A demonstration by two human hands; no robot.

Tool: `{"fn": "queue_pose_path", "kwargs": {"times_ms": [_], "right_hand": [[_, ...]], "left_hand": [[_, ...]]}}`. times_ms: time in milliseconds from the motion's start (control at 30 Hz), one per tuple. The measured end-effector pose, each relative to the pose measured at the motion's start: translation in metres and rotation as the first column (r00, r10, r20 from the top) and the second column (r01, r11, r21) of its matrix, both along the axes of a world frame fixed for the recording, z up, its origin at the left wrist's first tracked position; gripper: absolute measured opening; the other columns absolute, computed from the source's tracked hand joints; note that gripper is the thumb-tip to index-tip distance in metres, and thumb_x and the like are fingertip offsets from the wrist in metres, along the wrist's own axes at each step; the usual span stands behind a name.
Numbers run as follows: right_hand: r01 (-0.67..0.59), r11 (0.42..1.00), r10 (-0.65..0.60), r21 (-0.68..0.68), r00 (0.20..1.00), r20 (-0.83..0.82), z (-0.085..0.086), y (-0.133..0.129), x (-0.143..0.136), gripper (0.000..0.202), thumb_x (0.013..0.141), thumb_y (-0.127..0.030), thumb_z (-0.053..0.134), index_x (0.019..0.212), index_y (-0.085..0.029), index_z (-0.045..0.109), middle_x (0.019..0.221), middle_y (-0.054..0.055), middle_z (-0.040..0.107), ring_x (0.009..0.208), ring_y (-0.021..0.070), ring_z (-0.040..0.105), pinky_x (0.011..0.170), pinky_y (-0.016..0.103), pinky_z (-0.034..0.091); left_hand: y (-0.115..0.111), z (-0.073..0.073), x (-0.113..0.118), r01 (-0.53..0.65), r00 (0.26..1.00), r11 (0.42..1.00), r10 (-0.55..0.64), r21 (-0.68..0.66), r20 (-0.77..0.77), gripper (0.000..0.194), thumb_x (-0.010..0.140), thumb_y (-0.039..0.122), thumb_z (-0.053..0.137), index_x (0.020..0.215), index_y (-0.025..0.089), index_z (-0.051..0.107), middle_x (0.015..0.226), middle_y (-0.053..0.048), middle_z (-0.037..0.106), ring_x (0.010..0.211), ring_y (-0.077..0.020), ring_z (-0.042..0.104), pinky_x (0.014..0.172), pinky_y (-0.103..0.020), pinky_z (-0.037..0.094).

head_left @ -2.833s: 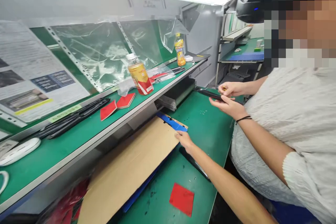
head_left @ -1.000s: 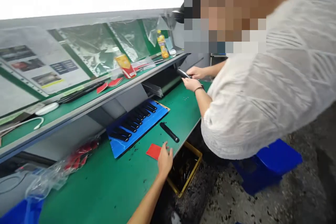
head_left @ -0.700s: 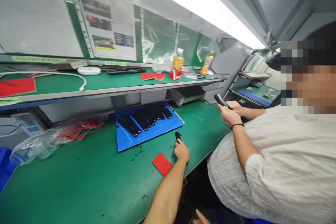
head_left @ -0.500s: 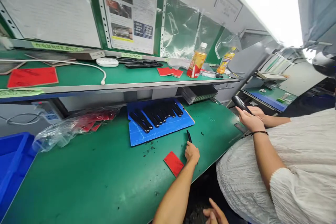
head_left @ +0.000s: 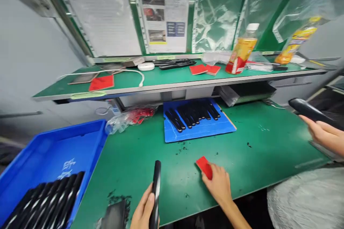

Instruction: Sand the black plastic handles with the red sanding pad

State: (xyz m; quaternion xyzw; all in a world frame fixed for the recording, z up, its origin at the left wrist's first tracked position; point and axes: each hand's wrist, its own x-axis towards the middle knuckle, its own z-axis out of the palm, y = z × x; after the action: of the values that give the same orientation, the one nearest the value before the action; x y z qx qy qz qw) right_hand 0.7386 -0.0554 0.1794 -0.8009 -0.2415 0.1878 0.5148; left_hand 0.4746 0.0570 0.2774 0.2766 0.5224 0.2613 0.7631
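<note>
At the near edge of the bench, my left hand [head_left: 144, 205] is closed around a long, glossy black handle-shaped piece [head_left: 156, 179], which stands nearly upright. My right hand [head_left: 219, 182] grips a red rectangular pad [head_left: 204, 167] on the green bench top, its fingers covering the pad's right part. Several similar black pieces [head_left: 176, 120] lie side by side on a blue board [head_left: 172, 136] beyond my hands. More black pieces [head_left: 61, 195] fill the near end of a blue bin [head_left: 67, 141] at the left.
A dark block [head_left: 114, 214] sits amid black dust at the near left. A plastic bag [head_left: 120, 121] holds red pieces. Bottles [head_left: 242, 52] and red pads [head_left: 101, 83] rest on the shelf [head_left: 172, 75]. At right, a co-worker's hand [head_left: 326, 134] holds a black piece [head_left: 309, 109].
The view has swung left, bringing the blue bin into sight. My right hand has taken hold of the red pad, which lay untouched before. The black piece is now held at the near edge.
</note>
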Motion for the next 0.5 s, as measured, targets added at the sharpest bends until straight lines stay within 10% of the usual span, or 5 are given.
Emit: {"fn": "queue_pose_path", "kwargs": {"times_ms": [133,267,400,500], "right_hand": [[-0.100,0.974,0.162,0.205,0.937,-0.309,0.039,0.009,-0.007,0.063,0.092,-0.062,0.034,0.127,-0.019,0.064,0.127,0.017,0.068,0.107,0.0385,0.066,0.092,0.060,0.051],[-0.080,0.859,0.433,0.506,0.641,-0.634,0.086,0.030,-0.062,0.060,0.098,-0.062,0.027,0.135,-0.029,0.061,0.132,0.012,0.067,0.092,0.0311,0.068,0.079,0.051,0.055],[-0.624,0.636,0.666,0.454,0.741,0.086,0.109,0.043,-0.123,0.045,0.103,-0.051,0.036,0.141,-0.038,0.056,0.106,0.006,0.076,0.085,0.0243,0.066,0.075,0.039,0.052],[-0.903,0.398,0.650,0.161,0.401,0.645,0.120,0.055,-0.149,0.042,0.099,-0.045,0.053,0.141,-0.051,0.051,0.108,-0.003,0.078,0.085,0.0207,0.066,0.066,0.031,0.047]], "left_hand": [[0.004,0.023,-0.010,-0.108,0.993,0.994,0.109,-0.011,0.040,0.086,0.072,0.066,0.079,0.141,0.021,0.056,0.047,0.010,0.039,0.036,-0.0071,0.037,0.037,-0.017,0.026],[0.019,0.040,-0.014,-0.121,0.959,0.989,0.137,-0.080,0.247,0.084,0.073,0.059,0.082,0.142,0.022,0.053,0.053,0.012,0.032,0.037,-0.0039,0.027,0.034,-0.015,0.017],[0.031,0.046,-0.023,0.013,0.931,0.998,0.010,-0.061,0.365,0.080,0.074,0.060,0.081,0.139,0.020,0.055,0.054,0.013,0.031,0.038,-0.0037,0.024,0.034,-0.016,0.016],[0.041,0.043,-0.031,0.151,0.888,0.986,-0.103,-0.073,0.448,0.078,0.072,0.061,0.082,0.132,0.017,0.060,0.054,0.012,0.032,0.038,-0.0036,0.026,0.035,-0.016,0.019]]}}
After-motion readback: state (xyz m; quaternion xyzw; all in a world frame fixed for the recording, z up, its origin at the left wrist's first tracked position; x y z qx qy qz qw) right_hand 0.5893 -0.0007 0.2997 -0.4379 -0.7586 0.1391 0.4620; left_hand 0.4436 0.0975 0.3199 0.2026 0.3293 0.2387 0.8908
